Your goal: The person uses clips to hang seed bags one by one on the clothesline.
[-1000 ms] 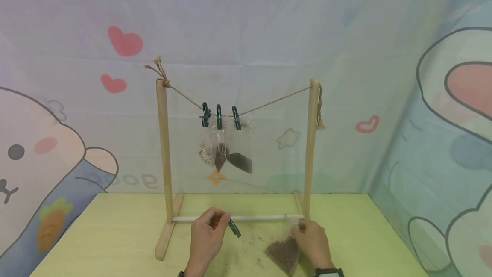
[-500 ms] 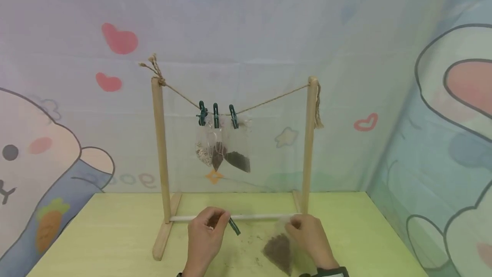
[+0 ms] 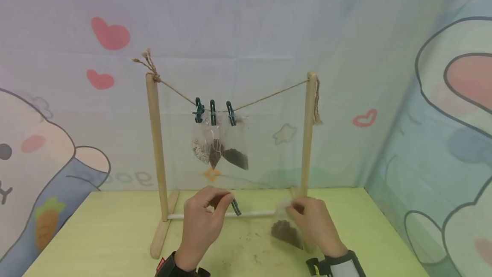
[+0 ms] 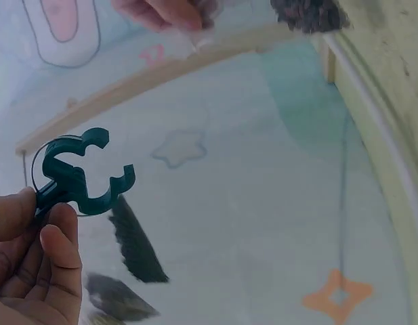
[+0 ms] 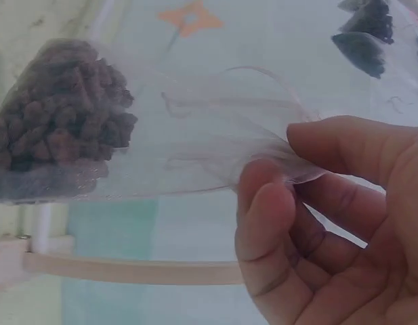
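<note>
My left hand (image 3: pixel 203 221) pinches a dark green spring clip (image 4: pixel 80 172) by its handles; in the left wrist view the clip's jaws stand apart with nothing between them. With thumb and fingers my right hand (image 3: pixel 317 225) grips the gathered top of a clear mesh-like bag (image 5: pixel 195 128). Reddish-brown chunks (image 5: pixel 59 128) fill the bag's bottom, which hangs above the table. Beyond both hands, a twine line (image 3: pixel 269 96) carries several similar items: three green clips (image 3: pixel 231 113) hold clear bags (image 3: pixel 235 140) with pale, brown and dark contents.
A wooden frame stands on the table (image 3: pixel 115 221), its left post (image 3: pixel 155 140) and right post (image 3: pixel 307 140) joined low down by a white crossbar (image 3: pixel 257 214). Small dark crumbs (image 3: pixel 255 257) lie on the tabletop. A printed cloth (image 3: pixel 269 33) hangs behind.
Both hands have risen, the left still with the clip and the right still with the bag. The bag has lifted away from the tabletop. The head view has shifted slightly.
</note>
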Demonstrator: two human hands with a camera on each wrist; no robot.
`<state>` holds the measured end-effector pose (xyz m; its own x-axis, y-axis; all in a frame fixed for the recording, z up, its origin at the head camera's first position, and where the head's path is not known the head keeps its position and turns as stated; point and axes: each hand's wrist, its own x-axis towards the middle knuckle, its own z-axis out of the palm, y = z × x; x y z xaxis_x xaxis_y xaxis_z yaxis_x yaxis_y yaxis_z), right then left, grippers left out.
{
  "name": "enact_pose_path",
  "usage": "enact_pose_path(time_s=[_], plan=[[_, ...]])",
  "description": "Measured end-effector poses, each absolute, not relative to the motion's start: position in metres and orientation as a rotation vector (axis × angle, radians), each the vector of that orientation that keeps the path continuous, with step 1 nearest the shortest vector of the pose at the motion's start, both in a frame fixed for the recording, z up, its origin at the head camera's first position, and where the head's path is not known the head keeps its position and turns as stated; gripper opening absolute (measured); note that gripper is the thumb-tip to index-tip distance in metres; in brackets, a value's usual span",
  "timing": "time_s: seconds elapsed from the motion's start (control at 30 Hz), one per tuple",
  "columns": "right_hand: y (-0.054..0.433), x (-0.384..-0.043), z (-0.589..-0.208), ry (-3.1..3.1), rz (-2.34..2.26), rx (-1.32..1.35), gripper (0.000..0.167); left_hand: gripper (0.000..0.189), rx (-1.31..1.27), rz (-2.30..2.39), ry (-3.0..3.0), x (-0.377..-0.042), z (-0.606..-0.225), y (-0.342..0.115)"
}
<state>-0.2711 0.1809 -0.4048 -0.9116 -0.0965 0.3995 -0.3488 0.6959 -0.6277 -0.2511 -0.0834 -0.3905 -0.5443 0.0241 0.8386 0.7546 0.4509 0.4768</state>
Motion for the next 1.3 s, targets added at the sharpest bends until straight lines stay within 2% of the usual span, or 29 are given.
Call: enact_pose_path(time_s=[0.2,0.63,1.03,1.3], plan=[[0.181,-0.283,-0.383,-2.414,1.173,0.457,0.007,0.008,-0.741,-1.221,-1.876,-0.250,-0.354,-0.076],[0.174,-0.314,-0.328,-2.370,1.569,0.572,0.014,0.008,-0.763,-1.264,-1.692,-0.267,-0.285,-0.056],[0.163,-0.337,-0.285,-2.338,1.595,0.631,0.017,0.011,-0.684,-1.243,-1.619,-0.298,-0.244,-0.048],[0.155,-0.345,-0.261,-2.319,1.585,0.655,0.017,0.011,-0.589,-1.202,-1.624,-0.318,-0.232,-0.047]])
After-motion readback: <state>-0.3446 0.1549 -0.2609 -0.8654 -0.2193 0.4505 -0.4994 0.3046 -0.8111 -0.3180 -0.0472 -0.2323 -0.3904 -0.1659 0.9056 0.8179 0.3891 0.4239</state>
